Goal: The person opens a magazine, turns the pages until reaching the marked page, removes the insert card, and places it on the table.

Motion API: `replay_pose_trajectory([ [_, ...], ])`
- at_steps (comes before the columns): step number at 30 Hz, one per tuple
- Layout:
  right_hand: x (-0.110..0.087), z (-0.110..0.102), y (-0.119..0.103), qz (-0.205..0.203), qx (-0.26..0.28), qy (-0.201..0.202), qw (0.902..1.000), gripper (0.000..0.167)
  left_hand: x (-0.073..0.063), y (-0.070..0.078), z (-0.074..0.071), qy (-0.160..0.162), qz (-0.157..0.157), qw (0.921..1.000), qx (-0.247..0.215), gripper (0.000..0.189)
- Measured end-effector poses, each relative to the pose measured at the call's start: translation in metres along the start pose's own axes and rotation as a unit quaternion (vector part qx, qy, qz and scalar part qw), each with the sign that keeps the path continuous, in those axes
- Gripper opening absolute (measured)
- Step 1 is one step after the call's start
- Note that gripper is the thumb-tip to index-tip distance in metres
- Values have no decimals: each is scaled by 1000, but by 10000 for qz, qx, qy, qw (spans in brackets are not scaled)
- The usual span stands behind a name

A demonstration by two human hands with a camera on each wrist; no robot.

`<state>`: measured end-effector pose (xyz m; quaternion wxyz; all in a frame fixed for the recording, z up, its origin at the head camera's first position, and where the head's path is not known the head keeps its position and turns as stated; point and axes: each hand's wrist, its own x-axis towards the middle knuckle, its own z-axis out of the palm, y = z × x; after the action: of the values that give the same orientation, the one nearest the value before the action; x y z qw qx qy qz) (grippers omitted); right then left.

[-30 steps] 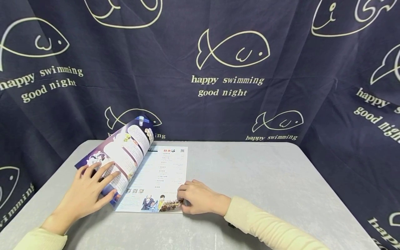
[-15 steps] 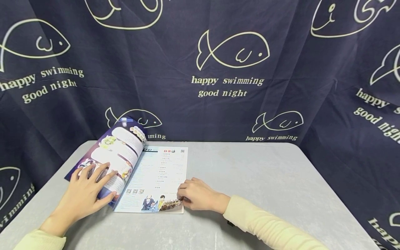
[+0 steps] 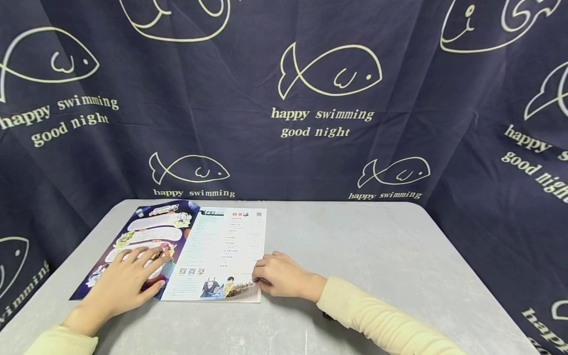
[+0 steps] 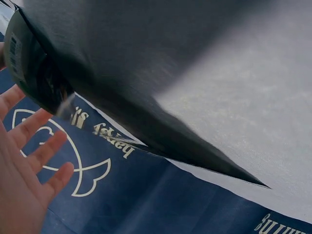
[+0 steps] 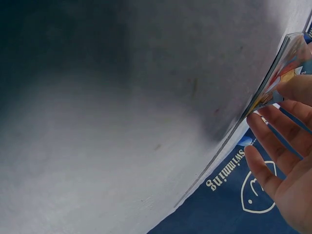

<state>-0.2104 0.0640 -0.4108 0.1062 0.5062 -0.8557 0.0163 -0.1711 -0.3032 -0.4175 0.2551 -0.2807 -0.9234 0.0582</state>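
Observation:
An open magazine (image 3: 213, 266) lies at the left of the grey table in the head view. Its left side, a dark purple page (image 3: 151, 224) with white text bubbles, lies mostly flat. My left hand (image 3: 124, 281) rests on that page, fingers spread and slightly bent. In the left wrist view, the left hand (image 4: 24, 170) shows beside the magazine's dark curved edge (image 4: 36, 68). My right hand (image 3: 286, 276) pinches the lower right corner of the white contents page, which curls up there. The right wrist view shows the right hand's thumb (image 5: 297, 90) against the bent coloured page corner (image 5: 287, 73).
The grey table (image 3: 364, 256) extends to the right of the magazine. A dark blue curtain (image 3: 328, 162) with white fish outlines and lettering hangs behind the table and along both sides.
The purple left page, raised and curved a second ago, has swung down to the left onto the table under my left hand. My right hand stays at the contents page's corner.

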Motion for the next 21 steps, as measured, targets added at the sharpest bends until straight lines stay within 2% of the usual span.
replay_pose_trajectory([
  [4,1,0,0,8,27,25,10000,7,0,1,0,-133,175,9997,-96,46],
  [8,2,-1,0,-1,35,109,9999,7,3,4,-1,-111,386,9989,-241,42],
  [11,2,0,1,4,33,183,9998,6,4,7,-1,-104,428,9985,-329,42],
  [21,4,-1,2,109,152,334,9993,8,7,16,-3,-477,-13,9979,-432,45],
])
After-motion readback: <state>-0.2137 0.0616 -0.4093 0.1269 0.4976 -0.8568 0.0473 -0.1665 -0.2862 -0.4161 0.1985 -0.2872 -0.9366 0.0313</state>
